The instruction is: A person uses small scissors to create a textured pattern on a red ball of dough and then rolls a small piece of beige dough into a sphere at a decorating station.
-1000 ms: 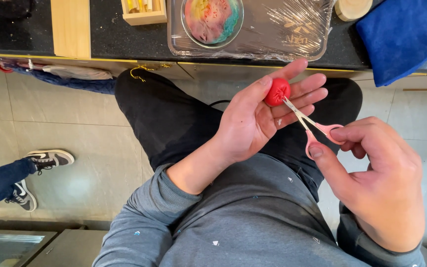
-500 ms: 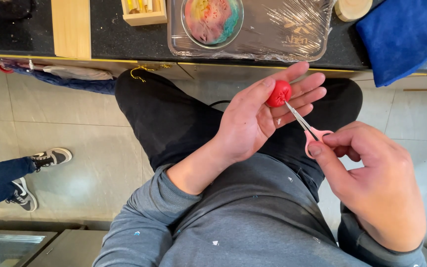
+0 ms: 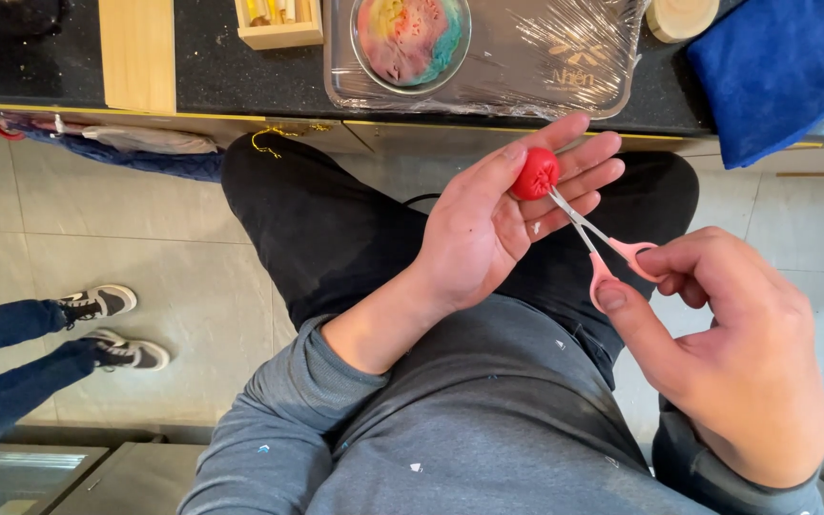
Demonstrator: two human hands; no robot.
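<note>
A: Left hand [image 3: 488,234], then?

B: Palm up above the lap, thumb and fingertips pinched round a small red clay ball [image 3: 535,173]. Grip closed on it, ball sitting at the fingertips, scored top facing the camera.

A: And the right hand [image 3: 731,353]?

B: Clenched through the loops of small pink-handled scissors [image 3: 595,236], thumb in one loop, fingers curled over the other. Blades nearly together, tips touching the ball's lower right side.

A: Which way lying?

B: Long axis slanted, handles low and right, tips up and left, straight at the ball.

A: Around them?

B: Dark trousers and grey sleeves beneath. Beyond the knees, a black table [image 3: 202,67] edge: clear tray wrapped in film [image 3: 545,67], a glass bowl of swirled rainbow clay [image 3: 410,38] inside it, a small wooden box [image 3: 278,29] to its left, a wooden board [image 3: 135,52] farther left, a blue cloth [image 3: 774,76] at the right. Nothing between scissors and ball. Far left on the tiled floor, another person's sneakers [image 3: 112,329] and jeans, well apart.
</note>
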